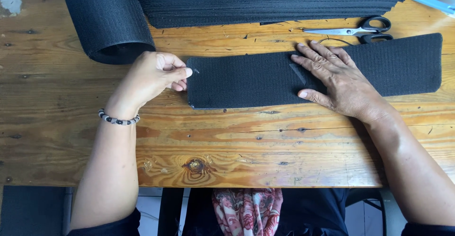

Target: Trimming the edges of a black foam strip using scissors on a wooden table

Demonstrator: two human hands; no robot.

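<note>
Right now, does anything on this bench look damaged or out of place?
Mostly tidy. The black strip lies flat under the right hand. Only the wooden table looks worn, with nicks, and a patch of chipped paint at its far left corner.

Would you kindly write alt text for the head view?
Two bare hands work a flat black fabric strip on a wooden table: the left hand pinches its end, the right hand presses it flat. Scissors lie beyond.

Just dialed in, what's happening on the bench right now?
A person works a black fabric strip lying flat on the wooden table. The left hand pinches the strip's left end, while the right hand presses flat on its middle. Scissors lie just beyond it, beside a black roll and a stack of cut strips.
</note>
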